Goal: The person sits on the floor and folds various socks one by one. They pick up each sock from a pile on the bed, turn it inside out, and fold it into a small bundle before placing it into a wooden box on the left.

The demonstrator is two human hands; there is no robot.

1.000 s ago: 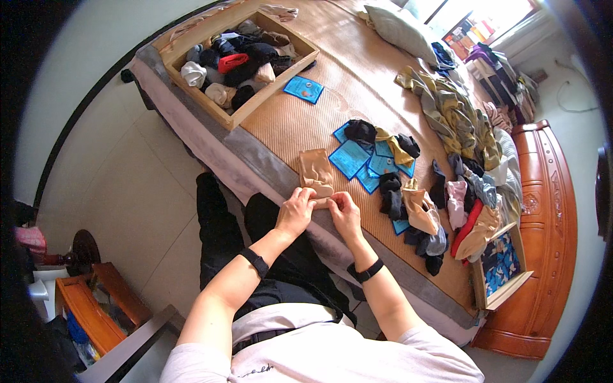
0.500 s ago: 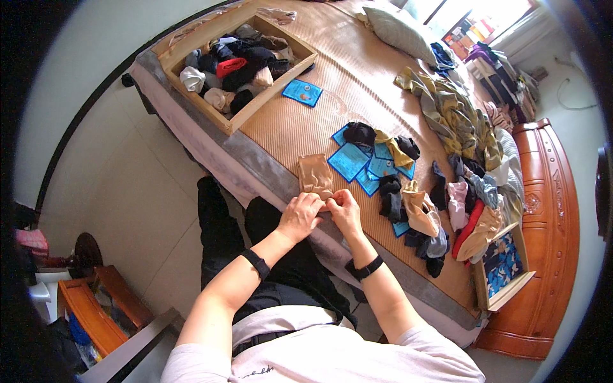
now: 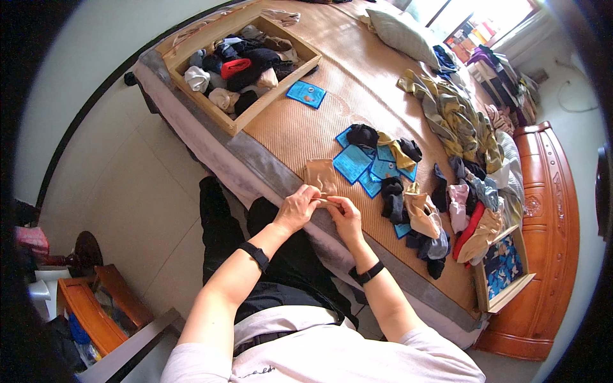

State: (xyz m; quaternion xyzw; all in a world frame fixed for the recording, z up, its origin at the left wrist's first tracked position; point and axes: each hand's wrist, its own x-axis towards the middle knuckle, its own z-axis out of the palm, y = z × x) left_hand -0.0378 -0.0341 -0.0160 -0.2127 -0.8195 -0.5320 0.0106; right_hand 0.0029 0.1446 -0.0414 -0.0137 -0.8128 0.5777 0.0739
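A tan sock (image 3: 320, 173) lies partly flat on the bed's woven mat near the edge, its near end bunched into a small roll. My left hand (image 3: 297, 209) pinches one side of that roll. Opposite it, my right hand (image 3: 345, 216) pinches the other side, fingers closed. Just beyond and to the right are several blue flat packets (image 3: 352, 164), with a black rolled sock (image 3: 362, 136) on top. Dark socks (image 3: 393, 199) and a beige sock (image 3: 423, 216) lie to the right of my right hand.
At the far left of the bed, a wooden drawer box (image 3: 281, 90) holds many rolled socks. A single blue packet (image 3: 306, 94) lies beside it. On the right are a sock pile (image 3: 471, 226), a smaller wooden box (image 3: 511, 296), and crumpled patterned cloth (image 3: 456, 124). A pillow (image 3: 401, 33) lies at the back.
My fingers have rolled the sock's near end further, and less of it lies flat. The two hands remain close together. The whole view has shifted slightly.
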